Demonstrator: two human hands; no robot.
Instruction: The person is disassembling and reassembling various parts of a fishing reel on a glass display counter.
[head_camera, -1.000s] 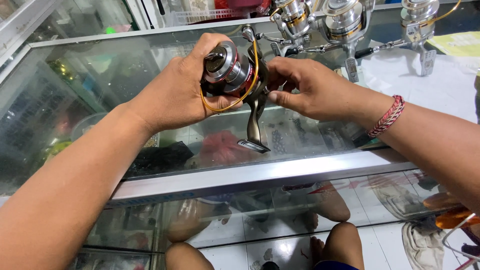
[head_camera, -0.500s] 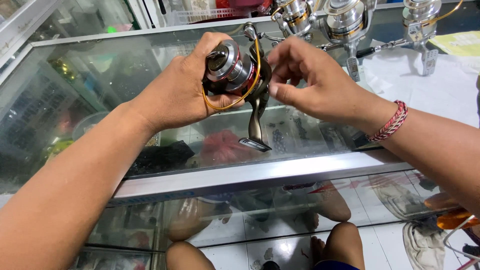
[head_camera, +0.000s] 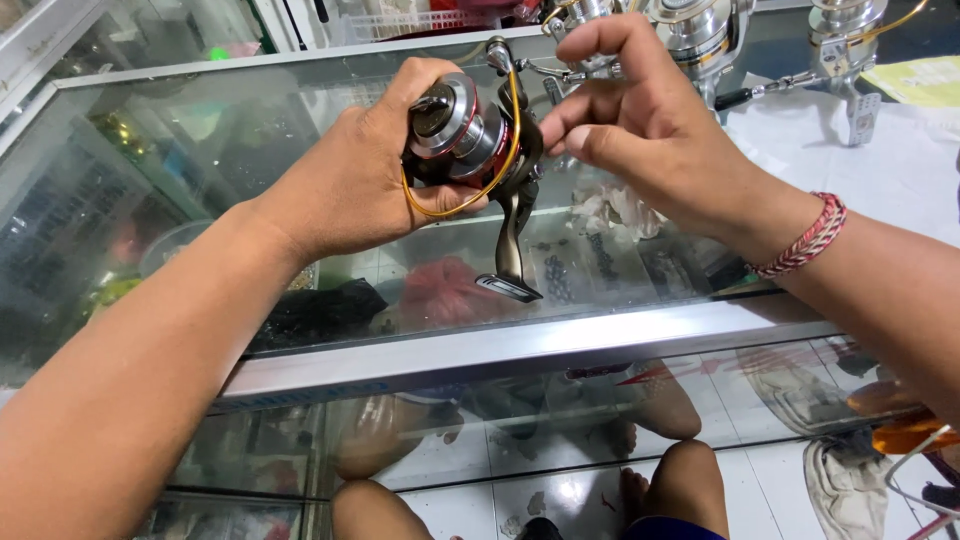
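The left hand (head_camera: 350, 180) is closed around a spinning fishing reel (head_camera: 470, 150), with the fingers wrapped over the far side of the reel body and the thumb along the near side. The reel is held in the air above the glass worktop (head_camera: 420, 290), clear of its surface. The silver spool (head_camera: 445, 115) faces up and toward the camera. The yellow bail wire (head_camera: 470, 200) loops around the spool and under the left thumb. The reel foot (head_camera: 510, 270) hangs downward from the body and ends just above the glass, not touching it.

The right hand (head_camera: 650, 130) is just to the right of the reel. Its thumb and forefinger are pinched together at the right side of the reel body, near the bail arm; the remaining fingers are curled in. Whether anything small is gripped between the fingertips cannot be determined. A red and white woven bracelet (head_camera: 805, 240) is worn on the right wrist.

Further silver reels (head_camera: 700, 40) stand upright on the far part of the worktop, behind the right hand. The worktop is the top of a glass display case with an aluminium front rail (head_camera: 520, 350).
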